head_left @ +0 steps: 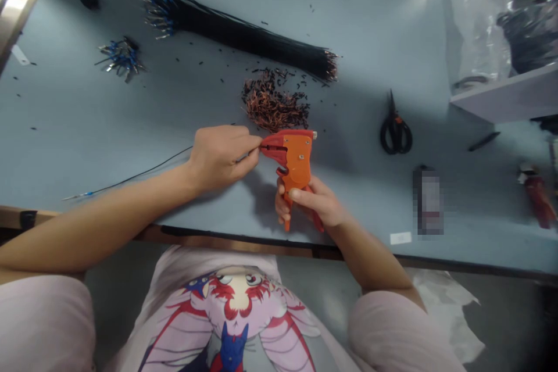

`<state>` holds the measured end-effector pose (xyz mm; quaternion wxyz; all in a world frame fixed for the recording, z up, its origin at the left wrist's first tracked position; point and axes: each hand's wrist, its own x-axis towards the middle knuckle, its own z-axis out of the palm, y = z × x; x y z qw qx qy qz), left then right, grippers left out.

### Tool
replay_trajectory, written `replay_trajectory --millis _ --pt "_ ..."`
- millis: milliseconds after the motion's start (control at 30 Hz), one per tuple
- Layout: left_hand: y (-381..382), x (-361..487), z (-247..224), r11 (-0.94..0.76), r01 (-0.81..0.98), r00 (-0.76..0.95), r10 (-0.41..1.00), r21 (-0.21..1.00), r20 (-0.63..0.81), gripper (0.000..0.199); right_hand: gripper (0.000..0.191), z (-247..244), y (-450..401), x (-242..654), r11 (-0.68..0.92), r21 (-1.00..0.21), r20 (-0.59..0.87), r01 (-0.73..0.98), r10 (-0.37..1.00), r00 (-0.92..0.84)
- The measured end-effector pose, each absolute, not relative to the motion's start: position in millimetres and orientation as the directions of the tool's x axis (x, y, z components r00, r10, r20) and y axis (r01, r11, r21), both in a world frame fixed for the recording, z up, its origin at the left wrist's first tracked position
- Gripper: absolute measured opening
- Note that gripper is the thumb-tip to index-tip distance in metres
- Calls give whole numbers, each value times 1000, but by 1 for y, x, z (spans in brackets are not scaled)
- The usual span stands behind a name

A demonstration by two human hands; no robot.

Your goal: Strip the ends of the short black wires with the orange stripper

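Right now I see the left hand (222,154) with its fingertips together, pinching a black wire (148,172) close to its near end, right at the nose of an orange-and-red wire stripper (299,160). The wire trails left behind the forearm's upper edge to a blue-and-metal terminal (82,195) lying on the blue tabletop (357,58). The right hand (320,203) is wrapped around the stripper's handles; I cannot tell how far they are squeezed, or whether the nose bites on the wire.

As for progress, I judge many wires finished at one end: the long bundle (244,35) beyond shows copper-coloured tips on its right and terminals on its left. A heap of black and coppery scraps (272,104) lies just past the stripper. The held wire's tip is hidden, so I can't say whether it is bared. A small terminal cluster (122,57) sits apart on the left; I can't count what remains.

Scissors (396,133), a dark pen-like item (483,141) and a red-handled tool (538,197) lie to the right, well off the hands. Only the scrap heap looks near enough to crowd the stripper's nose.
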<state>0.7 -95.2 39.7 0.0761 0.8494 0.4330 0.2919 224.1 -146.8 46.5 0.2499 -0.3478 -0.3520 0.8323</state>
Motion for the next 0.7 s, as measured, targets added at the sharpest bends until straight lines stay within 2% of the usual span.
replay_trajectory --millis 167,333,700 --pt "-96 2 42 -606 692 474 791 392 387 28 25 48 -148 221 -625 -759 -385 -183 657 -648" --pt "-97 2 43 -625 692 470 770 361 431 26 25 49 -149 221 -626 -758 -377 -183 649 -661" --pt "-99 2 45 -626 698 471 767 347 436 26 26 54 -152 218 -632 -750 -374 -195 648 -663"
